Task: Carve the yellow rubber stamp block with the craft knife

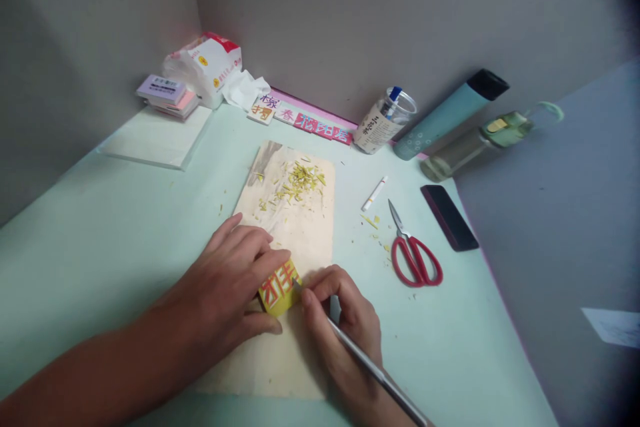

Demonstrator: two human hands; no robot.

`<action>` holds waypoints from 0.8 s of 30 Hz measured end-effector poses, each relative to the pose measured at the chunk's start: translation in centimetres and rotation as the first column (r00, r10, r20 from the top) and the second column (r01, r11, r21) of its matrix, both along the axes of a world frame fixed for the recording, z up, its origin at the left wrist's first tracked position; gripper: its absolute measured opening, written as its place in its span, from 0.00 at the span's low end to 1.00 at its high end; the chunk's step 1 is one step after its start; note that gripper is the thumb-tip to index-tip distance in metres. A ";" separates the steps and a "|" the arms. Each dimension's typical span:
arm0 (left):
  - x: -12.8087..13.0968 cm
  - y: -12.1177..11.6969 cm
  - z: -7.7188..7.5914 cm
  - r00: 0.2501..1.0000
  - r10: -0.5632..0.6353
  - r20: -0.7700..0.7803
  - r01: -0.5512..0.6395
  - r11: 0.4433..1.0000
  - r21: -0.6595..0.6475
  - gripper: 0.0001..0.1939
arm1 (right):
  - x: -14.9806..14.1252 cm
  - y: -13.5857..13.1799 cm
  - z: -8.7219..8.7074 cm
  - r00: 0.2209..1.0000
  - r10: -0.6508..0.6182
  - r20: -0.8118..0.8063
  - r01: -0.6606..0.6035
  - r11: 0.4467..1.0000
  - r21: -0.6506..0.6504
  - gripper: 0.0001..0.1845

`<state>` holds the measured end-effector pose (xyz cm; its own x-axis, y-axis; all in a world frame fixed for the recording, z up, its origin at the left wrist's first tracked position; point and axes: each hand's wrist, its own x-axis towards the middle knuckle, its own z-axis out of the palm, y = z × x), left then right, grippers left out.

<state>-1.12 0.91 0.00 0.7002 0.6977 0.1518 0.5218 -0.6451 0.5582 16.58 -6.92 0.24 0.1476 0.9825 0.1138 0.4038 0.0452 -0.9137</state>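
My left hand point(227, 287) lies on a pale wooden board point(300, 220) and pins down a small yellow paper piece point(280, 290) with a red cut character. Its fingers are pressed together on the paper's top and left edges. My right hand point(343, 320) is closed in a pen grip on a thin metal craft knife point(373, 370), whose tip touches the paper's right edge. Yellow paper shavings point(300, 180) lie scattered on the far end of the board.
Red scissors point(415, 257), a white pen-like stick point(375, 193) and a dark case point(449, 217) lie right of the board. Against the back wall stand a jar point(383, 121), two bottles point(450, 113), finished character cut-outs point(310, 121), a tissue pack point(205, 67) and cards.
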 end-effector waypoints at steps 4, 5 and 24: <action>-0.2 0.1 0.2 1.000 -0.014 -0.011 0.014 1.000 -0.015 0.28 | 0.4 0.1 0.2 1.000 -0.031 -0.007 0.031 0.999 -0.008 0.12; -0.2 0.1 0.3 1.000 -0.019 -0.018 0.019 1.000 -0.020 0.28 | 0.5 0.2 0.2 1.000 -0.028 -0.005 0.028 1.000 -0.012 0.12; 0.0 -0.1 0.2 1.000 0.001 -0.029 -0.002 1.000 -0.011 0.27 | 0.4 0.0 0.0 0.998 0.042 0.052 -0.040 0.999 -0.027 0.12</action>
